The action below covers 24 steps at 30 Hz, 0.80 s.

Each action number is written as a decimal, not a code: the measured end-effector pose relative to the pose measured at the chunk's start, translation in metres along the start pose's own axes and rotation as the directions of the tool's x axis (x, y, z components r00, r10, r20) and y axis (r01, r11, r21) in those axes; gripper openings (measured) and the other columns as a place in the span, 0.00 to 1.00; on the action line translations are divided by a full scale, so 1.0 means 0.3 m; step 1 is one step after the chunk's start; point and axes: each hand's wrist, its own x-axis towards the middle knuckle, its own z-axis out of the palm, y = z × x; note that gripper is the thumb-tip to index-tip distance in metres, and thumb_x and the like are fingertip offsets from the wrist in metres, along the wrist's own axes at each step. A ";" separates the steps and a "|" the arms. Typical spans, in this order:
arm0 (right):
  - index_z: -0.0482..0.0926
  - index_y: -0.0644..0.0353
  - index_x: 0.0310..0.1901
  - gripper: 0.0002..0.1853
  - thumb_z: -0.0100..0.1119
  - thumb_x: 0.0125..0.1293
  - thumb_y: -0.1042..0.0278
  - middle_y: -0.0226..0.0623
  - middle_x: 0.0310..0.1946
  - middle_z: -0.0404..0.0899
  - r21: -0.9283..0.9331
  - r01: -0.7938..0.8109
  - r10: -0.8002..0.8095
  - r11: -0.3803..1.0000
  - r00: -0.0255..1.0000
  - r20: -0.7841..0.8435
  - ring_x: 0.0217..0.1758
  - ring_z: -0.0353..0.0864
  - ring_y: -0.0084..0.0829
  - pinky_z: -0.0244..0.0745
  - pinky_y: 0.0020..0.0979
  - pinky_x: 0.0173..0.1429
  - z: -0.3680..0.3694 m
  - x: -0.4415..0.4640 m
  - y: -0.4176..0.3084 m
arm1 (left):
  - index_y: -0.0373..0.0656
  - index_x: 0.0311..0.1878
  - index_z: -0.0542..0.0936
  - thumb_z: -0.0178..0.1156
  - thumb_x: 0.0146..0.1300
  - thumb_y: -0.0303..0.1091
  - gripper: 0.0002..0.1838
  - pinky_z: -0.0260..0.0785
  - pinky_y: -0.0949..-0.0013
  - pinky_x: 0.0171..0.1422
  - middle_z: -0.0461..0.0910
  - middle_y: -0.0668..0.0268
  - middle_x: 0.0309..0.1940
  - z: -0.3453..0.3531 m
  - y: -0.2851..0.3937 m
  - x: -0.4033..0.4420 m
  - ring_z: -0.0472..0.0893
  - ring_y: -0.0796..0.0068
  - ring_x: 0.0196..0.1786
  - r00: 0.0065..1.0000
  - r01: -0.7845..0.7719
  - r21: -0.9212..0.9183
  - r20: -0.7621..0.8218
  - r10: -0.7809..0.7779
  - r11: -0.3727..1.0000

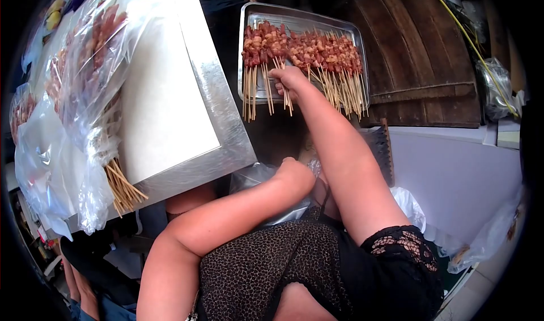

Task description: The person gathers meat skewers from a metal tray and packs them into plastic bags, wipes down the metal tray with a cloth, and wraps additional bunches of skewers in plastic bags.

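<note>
My right hand [290,79] reaches over the near rim of a metal tray [246,18], its fingers closed around the wooden sticks of a few meat skewers [280,64]. More meat skewers [334,52] lie side by side in the tray, meat at the far side and bare sticks jutting over the near rim. Close to my body, my left hand [298,172] is curled closed at a clear plastic bag [253,175]. A crumpled bit of the plastic shows beside the fist, and the bag hangs below it. Most of the left fingers are hidden.
A metal-edged table [224,128] with a white top stands at left. On it lies a bundle of skewers [122,188] in clear plastic bags [107,54]. Dark wooden boards [419,54] are right of the tray. Another person's legs [85,290] show at lower left.
</note>
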 end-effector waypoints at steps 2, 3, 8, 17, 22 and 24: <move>0.71 0.58 0.23 0.08 0.56 0.57 0.71 0.26 0.16 0.67 -0.065 0.018 -0.018 0.998 1.000 0.003 0.14 0.62 0.19 0.58 0.23 0.15 0.003 -0.004 -0.001 | 0.41 0.32 0.82 0.54 0.52 0.30 0.08 0.67 0.64 0.42 0.81 0.59 0.33 -0.001 -0.003 -0.002 0.81 0.64 0.38 1.000 -0.001 -0.001 0.004 0.001 1.000; 0.72 0.59 0.23 0.08 0.56 0.57 0.70 0.25 0.15 0.66 -0.087 0.030 -0.029 0.996 0.999 0.016 0.13 0.60 0.18 0.57 0.22 0.15 0.005 -0.011 0.000 | 0.41 0.32 0.82 0.54 0.52 0.30 0.08 0.67 0.64 0.42 0.81 0.59 0.33 -0.001 -0.004 -0.002 0.81 0.64 0.38 1.000 -0.003 -0.004 0.005 0.003 1.000; 0.73 0.60 0.25 0.06 0.56 0.57 0.70 0.25 0.15 0.65 -0.087 -0.043 0.046 0.995 0.999 0.026 0.13 0.59 0.17 0.56 0.21 0.15 0.013 -0.008 0.002 | 0.41 0.32 0.82 0.54 0.52 0.29 0.08 0.68 0.63 0.42 0.81 0.59 0.33 -0.009 -0.006 -0.004 0.81 0.63 0.38 1.000 -0.003 -0.010 0.012 0.003 1.000; 0.75 0.60 0.25 0.07 0.59 0.57 0.68 0.23 0.14 0.64 -0.028 -0.042 0.044 0.999 0.995 0.088 0.13 0.59 0.17 0.57 0.22 0.15 0.006 -0.030 -0.006 | 0.40 0.33 0.82 0.54 0.53 0.29 0.09 0.68 0.63 0.44 0.81 0.58 0.35 -0.026 -0.002 -0.005 0.81 0.63 0.40 0.999 0.006 -0.043 0.042 -0.004 0.999; 0.75 0.59 0.26 0.08 0.61 0.56 0.65 0.25 0.16 0.66 -0.063 0.005 0.000 0.998 0.997 0.077 0.13 0.59 0.18 0.58 0.23 0.15 0.002 0.010 0.020 | 0.39 0.34 0.82 0.54 0.53 0.29 0.09 0.68 0.63 0.44 0.81 0.57 0.36 -0.026 -0.002 0.002 0.81 0.63 0.40 0.998 0.007 -0.036 0.063 -0.005 0.999; 0.74 0.61 0.26 0.08 0.62 0.53 0.67 0.29 0.17 0.68 -0.012 0.045 -0.045 0.999 0.997 0.057 0.14 0.64 0.21 0.60 0.24 0.15 0.001 0.015 0.023 | 0.39 0.34 0.82 0.54 0.53 0.29 0.09 0.68 0.63 0.44 0.81 0.57 0.36 -0.029 -0.001 0.000 0.81 0.63 0.40 0.998 0.012 -0.037 0.059 -0.010 0.999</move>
